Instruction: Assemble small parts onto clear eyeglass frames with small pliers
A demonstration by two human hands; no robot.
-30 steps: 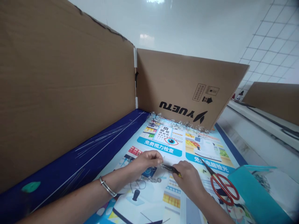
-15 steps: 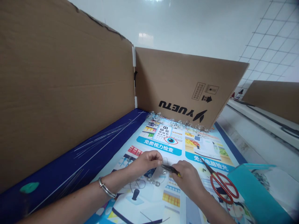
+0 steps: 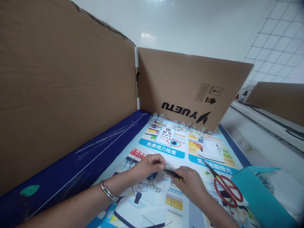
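My left hand (image 3: 154, 165) is closed in a pinch on a thin looped wire (image 3: 165, 182) that carries several clear beads (image 3: 155, 189). In my right hand (image 3: 190, 180) is a pair of pliers (image 3: 174, 174) with dark jaws and a yellow part on the handle. The plier jaws point left, and their tips meet the wire close to my left fingertips. Below the hands the wire and its beads hang over the printed sheet. Whether the jaws are closed on the wire is too small to tell.
Red-handled scissors (image 3: 228, 190) lie right of my right hand, beside a turquoise box (image 3: 261, 196). Beaded wire pieces (image 3: 182, 125) line the far edge of the printed sheet. Cardboard panels (image 3: 190, 82) stand at the back and left. Loose wires (image 3: 104, 139) lie on the blue surface.
My right hand has shifted slightly left and down, with the plier tips nearer my left fingertips. The hanging wire and beads have swung a little. My left hand stays nearly still.
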